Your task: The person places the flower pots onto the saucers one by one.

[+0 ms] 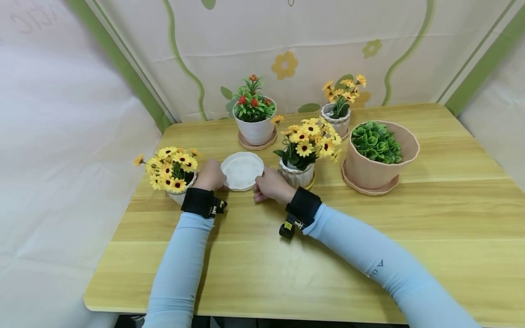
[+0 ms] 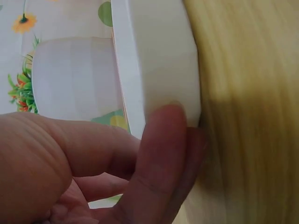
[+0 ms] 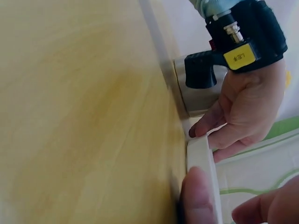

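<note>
A white scalloped saucer (image 1: 243,169) lies between the two hands, low over or on the wooden table; which of these I cannot tell. My left hand (image 1: 210,175) holds its left edge, and in the left wrist view a fingertip (image 2: 167,123) presses against the saucer's side wall (image 2: 168,60). From the right, my right hand (image 1: 274,186) pinches the near right edge. In the right wrist view its thumb (image 3: 196,193) lies along the saucer's outer wall (image 3: 198,151). Close beside the left hand stands a pot of yellow flowers (image 1: 170,169); another yellow-flowered pot (image 1: 296,175) is just beyond the right hand.
Behind the saucer, a white pot with red flowers (image 1: 255,131) stands on a pink saucer (image 1: 257,145). A small pot with orange-yellow flowers (image 1: 337,124) is at the back right. A large pink pot (image 1: 373,172) with a green plant stands further right. A printed curtain (image 1: 246,36) hangs behind the table.
</note>
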{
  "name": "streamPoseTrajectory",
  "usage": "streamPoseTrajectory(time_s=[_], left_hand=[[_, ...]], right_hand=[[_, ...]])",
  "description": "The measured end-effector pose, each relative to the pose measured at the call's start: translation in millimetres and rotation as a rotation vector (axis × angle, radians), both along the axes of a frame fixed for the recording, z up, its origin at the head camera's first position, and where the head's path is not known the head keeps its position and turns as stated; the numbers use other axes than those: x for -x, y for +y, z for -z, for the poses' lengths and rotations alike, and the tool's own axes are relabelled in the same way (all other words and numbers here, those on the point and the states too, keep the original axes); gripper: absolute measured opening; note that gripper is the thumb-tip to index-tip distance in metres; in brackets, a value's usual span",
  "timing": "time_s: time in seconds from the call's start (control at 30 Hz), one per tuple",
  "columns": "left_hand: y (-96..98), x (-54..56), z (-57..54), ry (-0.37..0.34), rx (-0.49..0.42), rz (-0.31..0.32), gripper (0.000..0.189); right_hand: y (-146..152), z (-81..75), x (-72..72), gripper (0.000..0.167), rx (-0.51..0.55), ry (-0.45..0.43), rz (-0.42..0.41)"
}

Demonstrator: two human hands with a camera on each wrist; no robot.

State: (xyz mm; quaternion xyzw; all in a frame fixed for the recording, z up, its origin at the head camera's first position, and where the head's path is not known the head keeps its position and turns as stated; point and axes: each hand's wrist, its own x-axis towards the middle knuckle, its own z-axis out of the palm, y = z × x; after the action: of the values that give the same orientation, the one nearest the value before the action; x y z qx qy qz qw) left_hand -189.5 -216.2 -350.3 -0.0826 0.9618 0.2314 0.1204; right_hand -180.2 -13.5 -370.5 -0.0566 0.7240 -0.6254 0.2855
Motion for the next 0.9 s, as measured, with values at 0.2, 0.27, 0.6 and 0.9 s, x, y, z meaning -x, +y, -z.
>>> streamPoseTrajectory(time_s=[0.2, 0.27, 0.6, 0.9], left_hand=[[3.0, -0.1, 1.0, -0.005, 0.039, -0.006, 0.020], [4.4, -0.8, 0.6, -0.005, 0.036, -0.017, 0.019], [19.8, -28.9, -27.1, 0.136, 0.051, 0.028, 0.026], [9.6, -74.5, -85.0, 0.507, -0.061, 0.045, 0.032]], right_hand=[[-5, 7.3, 7.6, 0.058, 0.018, -0.041, 0.054], [-7, 8.7, 9.2, 0.061, 0.008, -0.027, 0.066], [-11, 13.3, 10.5, 0.065, -0.026, -0.005, 0.113], [-10, 13.5, 12.1, 0.064, -0.008, -0.014, 0.121]])
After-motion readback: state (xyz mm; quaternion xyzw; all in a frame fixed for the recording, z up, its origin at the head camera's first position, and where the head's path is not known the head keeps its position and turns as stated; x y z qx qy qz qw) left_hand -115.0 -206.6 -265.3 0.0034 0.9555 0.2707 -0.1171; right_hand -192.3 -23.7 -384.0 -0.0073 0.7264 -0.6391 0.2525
